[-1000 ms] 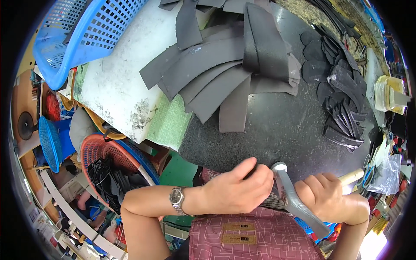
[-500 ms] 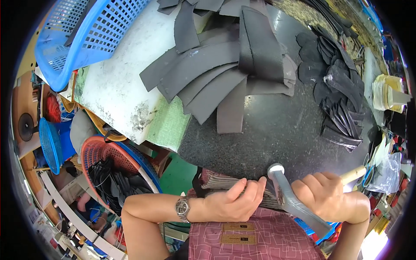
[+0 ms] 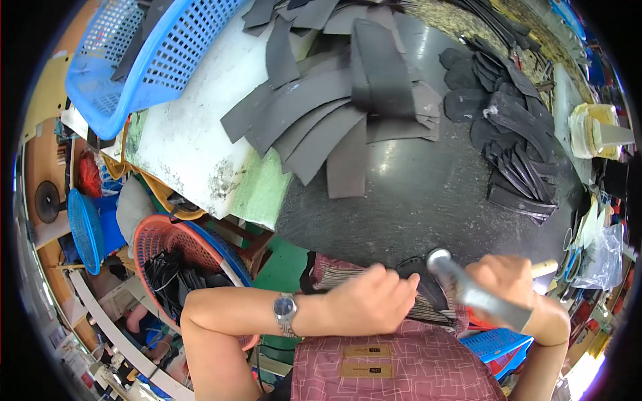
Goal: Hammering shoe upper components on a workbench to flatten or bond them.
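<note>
Near the front edge of the dark slab (image 3: 401, 220), my left hand (image 3: 371, 301) is closed, its fingertips at a small black piece of material (image 3: 429, 284) that they seem to pinch. Part of that piece is hidden by the hand. My right hand (image 3: 498, 284) is wrapped round the pale handle of a hammer (image 3: 491, 297). Its long metal head slants across in front of that hand, the round face over the slab's edge just right of the black piece. Further back, overlapping dark curved strips (image 3: 321, 127) lie fanned out.
A blue plastic basket (image 3: 160, 60) stands at the far left. Stacked black pieces (image 3: 508, 120) lie on the right, near a yellowish tub (image 3: 595, 134) and a clear plastic bag (image 3: 598, 257). Below the bench, a red basket (image 3: 167, 234) holds black pieces.
My left hand has risen slightly and its fingers have curled in; a black piece now shows at them. The hammer and right hand have shifted a little to the right. The view has moved slightly.
</note>
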`<control>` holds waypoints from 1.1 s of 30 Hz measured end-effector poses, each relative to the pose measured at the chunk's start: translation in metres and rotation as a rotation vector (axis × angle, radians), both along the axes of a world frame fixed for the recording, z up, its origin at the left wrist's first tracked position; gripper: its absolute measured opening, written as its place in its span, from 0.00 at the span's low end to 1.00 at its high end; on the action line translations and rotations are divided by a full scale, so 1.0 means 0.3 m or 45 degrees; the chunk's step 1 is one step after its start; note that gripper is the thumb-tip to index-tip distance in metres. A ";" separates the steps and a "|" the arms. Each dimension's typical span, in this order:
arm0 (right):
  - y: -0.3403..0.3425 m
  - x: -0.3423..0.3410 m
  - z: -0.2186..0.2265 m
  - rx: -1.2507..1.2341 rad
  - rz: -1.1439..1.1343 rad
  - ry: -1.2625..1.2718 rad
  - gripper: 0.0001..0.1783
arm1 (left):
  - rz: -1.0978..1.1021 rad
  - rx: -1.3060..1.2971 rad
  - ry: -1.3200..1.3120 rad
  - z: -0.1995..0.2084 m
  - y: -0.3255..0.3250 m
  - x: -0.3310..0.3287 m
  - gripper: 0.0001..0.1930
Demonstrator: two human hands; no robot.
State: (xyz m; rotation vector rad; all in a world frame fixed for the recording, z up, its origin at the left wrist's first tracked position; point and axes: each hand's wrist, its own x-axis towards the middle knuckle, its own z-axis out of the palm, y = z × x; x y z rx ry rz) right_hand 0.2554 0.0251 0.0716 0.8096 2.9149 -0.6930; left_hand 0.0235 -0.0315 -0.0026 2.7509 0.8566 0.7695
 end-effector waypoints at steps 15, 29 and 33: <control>-0.277 0.250 -0.039 -0.287 -0.311 0.273 0.14 | -0.398 -2.065 -0.158 0.133 0.351 0.425 0.17; -0.260 0.442 -0.011 -0.205 -0.838 0.151 0.14 | -0.748 -0.261 0.015 0.000 0.237 0.473 0.19; -0.232 0.416 -0.005 0.154 -0.729 0.040 0.14 | -0.808 -0.031 0.136 0.015 0.238 0.472 0.16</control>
